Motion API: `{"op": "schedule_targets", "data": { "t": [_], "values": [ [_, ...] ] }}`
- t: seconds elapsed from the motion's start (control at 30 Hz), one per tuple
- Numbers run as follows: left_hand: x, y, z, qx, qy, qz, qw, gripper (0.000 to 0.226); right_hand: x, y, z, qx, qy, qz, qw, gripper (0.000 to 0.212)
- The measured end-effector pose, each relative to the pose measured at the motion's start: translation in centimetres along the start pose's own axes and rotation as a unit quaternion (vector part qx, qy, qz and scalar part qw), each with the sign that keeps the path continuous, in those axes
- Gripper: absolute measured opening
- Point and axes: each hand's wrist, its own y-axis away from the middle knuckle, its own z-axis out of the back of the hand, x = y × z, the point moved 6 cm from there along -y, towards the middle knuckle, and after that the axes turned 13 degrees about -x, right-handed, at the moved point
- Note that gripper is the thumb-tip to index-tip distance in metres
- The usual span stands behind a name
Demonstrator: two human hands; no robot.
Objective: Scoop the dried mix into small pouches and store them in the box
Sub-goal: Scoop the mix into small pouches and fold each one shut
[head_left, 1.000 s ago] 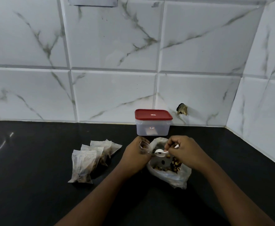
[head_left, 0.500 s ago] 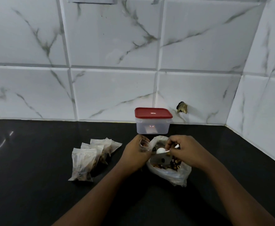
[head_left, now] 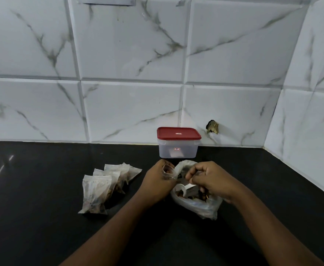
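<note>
Head view: scooping at the open bag, both hands occupied.

Grips a small clear pouch (head_left: 168,170) in the left hand (head_left: 157,182), fingers curled round it, mouth held open and facing up, right against the rim of the plastic bag (head_left: 199,206). Pinches the handle of a white spoon (head_left: 183,189) in the right hand (head_left: 211,179), bowl tipped down at the dried mix (head_left: 178,193) inside that bag. Rests the bag on the black counter (head_left: 42,208), between the two wrists. Shows a cluster of filled pouches (head_left: 97,191) lying left of the left hand, overlapping one another, near it but not touching. Shows the box (head_left: 178,150) standing behind the hands against the tiled wall (head_left: 128,112), red lid (head_left: 178,133) on, apart from bag and hands.
</note>
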Motion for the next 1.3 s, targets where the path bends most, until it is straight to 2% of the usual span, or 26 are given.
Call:
{"op": "schedule_targets", "data": {
  "t": [0.33,0.53,0.87,1.3],
  "values": [
    [0.0,0.1,0.1,-0.001,-0.003,0.004,1.000,0.034,-1.9,-0.7,0.2,0.003,-0.126,-0.119,0.985,0.010],
    [-0.1,0.1,0.1,0.004,0.003,0.007,1.000,0.033,-2.6,-1.2,0.5,-0.011,-0.214,-0.169,0.962,0.013],
    [-0.1,0.0,0.1,-0.002,-0.003,-0.004,1.000,0.030,-2.1,-1.6,1.9,-0.041,-0.306,-0.161,0.937,0.013],
    [0.2,-0.2,-0.1,0.007,-0.011,0.002,1.000,0.032,-1.0,-1.2,1.2,-0.044,-0.332,-0.119,0.935,0.014]
  ]
}}
